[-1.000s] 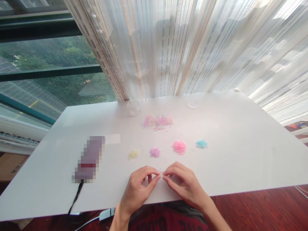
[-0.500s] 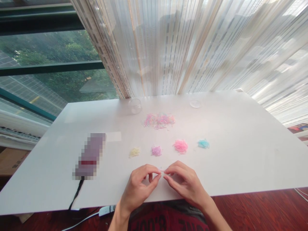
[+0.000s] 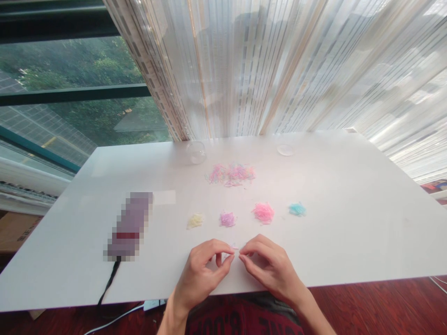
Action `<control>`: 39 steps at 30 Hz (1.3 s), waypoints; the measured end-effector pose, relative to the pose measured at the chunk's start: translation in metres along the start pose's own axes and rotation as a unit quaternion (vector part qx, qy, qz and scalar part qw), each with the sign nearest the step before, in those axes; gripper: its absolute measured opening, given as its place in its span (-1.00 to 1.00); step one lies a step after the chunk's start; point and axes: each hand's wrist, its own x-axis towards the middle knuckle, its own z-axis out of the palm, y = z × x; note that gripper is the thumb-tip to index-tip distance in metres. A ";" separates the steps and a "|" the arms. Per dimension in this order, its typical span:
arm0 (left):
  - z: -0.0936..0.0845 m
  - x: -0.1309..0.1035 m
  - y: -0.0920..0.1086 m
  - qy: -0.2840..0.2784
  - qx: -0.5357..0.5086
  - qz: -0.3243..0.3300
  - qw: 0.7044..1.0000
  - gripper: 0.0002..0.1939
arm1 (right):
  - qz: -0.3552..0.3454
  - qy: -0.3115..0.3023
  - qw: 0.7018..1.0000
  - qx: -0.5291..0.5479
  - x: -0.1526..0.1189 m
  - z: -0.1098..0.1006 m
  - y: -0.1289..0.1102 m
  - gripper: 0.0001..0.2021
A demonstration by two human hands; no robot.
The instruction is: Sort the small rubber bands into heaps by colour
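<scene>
My left hand [image 3: 206, 265] and my right hand [image 3: 267, 265] hover low over the table's front part, fingertips facing each other with a narrow gap. Thumb and forefinger are drawn together on each hand; anything between them is too small to make out. Just behind the fingertips lie a few thin pale pieces [image 3: 233, 247]. Beyond them is a row of small piles of thin strips: yellow [image 3: 195, 221], purple [image 3: 228, 219], pink [image 3: 263, 213] and blue [image 3: 297, 209]. A larger pile of mixed-colour strips [image 3: 232, 175] lies farther back.
A clear round container [image 3: 196, 153] stands at the table's back, and a clear flat disc [image 3: 285, 150] lies to its right. At left rests a pixelated purple object [image 3: 132, 221] with a black strap [image 3: 111, 283]. A string curtain [image 3: 237, 70] hangs along the back edge of the white table [image 3: 349, 209].
The gap between my fingertips is slightly wider, as my right hand has shifted a little to the right. The piles look the same.
</scene>
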 end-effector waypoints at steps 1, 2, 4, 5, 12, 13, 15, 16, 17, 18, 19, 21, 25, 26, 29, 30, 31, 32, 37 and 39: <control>0.000 0.000 0.000 0.000 0.000 -0.001 1.000 -0.85 | 0.001 -0.001 1.000 0.000 0.000 0.000 0.000 -0.88; 0.000 0.000 0.000 0.001 0.000 -0.001 1.000 -0.85 | 0.002 -0.002 1.000 -0.001 0.000 0.000 0.000 -0.88; 0.000 -0.001 0.000 0.002 0.001 -0.003 1.000 -0.86 | 0.003 -0.002 1.000 -0.002 0.000 0.000 0.001 -0.89; 0.000 -0.001 0.000 0.002 0.001 -0.003 1.000 -0.87 | 0.003 -0.002 1.000 -0.002 0.000 0.000 0.001 -0.89; 0.000 0.001 0.002 0.007 0.009 -0.008 1.000 -0.87 | -0.001 0.001 1.000 -0.007 0.000 0.000 0.000 -0.89; 0.000 0.001 0.003 0.006 0.009 -0.009 1.000 -0.84 | -0.001 0.001 1.000 -0.008 0.000 0.000 0.000 -0.88; 0.000 0.001 0.003 0.003 0.009 -0.010 1.000 -0.78 | -0.002 0.001 1.000 -0.009 0.000 -0.001 0.000 -0.88; 0.000 0.001 0.003 0.002 0.007 -0.011 1.000 -0.77 | -0.003 0.000 1.000 -0.010 0.001 -0.001 0.000 -0.88; 0.000 0.001 0.003 0.003 0.006 -0.011 1.000 -0.77 | -0.004 -0.002 1.000 -0.010 0.001 -0.001 -0.001 -0.88; -0.001 0.000 0.002 0.004 0.004 -0.011 1.000 -0.77 | -0.005 -0.004 1.000 -0.010 0.001 -0.002 -0.001 -0.88; -0.001 0.000 0.002 0.005 0.003 -0.011 1.000 -0.78 | -0.006 -0.005 1.000 -0.010 0.001 -0.002 -0.001 -0.88; -0.001 0.000 0.001 0.008 0.002 -0.012 1.000 -0.79 | -0.010 -0.006 1.000 -0.008 0.001 -0.002 -0.001 -0.88; 0.000 -0.001 0.001 0.014 0.002 -0.013 1.000 -0.80 | -0.011 0.002 1.000 -0.003 0.000 -0.001 -0.001 -0.88; 0.000 -0.001 0.001 0.016 0.003 -0.012 1.000 -0.80 | -0.010 0.004 1.000 -0.003 0.000 0.000 -0.001 -0.88; 0.000 0.000 0.002 0.019 0.007 -0.006 1.000 -0.79 | -0.006 0.005 1.000 -0.002 0.000 0.000 -0.002 -0.89; 0.000 0.000 0.002 0.020 0.008 -0.005 1.000 -0.79 | -0.006 0.006 1.000 -0.002 0.000 0.000 -0.002 -0.89; -0.001 0.000 0.002 0.020 0.009 -0.003 1.000 -0.79 | -0.006 0.007 1.000 -0.004 0.000 0.000 -0.002 -0.89; -0.001 0.001 0.003 0.021 0.010 -0.004 1.000 -0.80 | -0.006 0.009 1.000 -0.005 0.001 0.000 -0.002 -0.88; -0.001 0.002 0.005 0.026 0.012 -0.003 1.000 -0.83 | -0.009 0.014 1.000 -0.007 0.001 0.000 -0.002 -0.88; -0.001 0.003 0.006 0.026 0.013 -0.005 1.000 -0.83 | -0.010 0.015 1.000 -0.009 0.001 0.000 -0.002 -0.88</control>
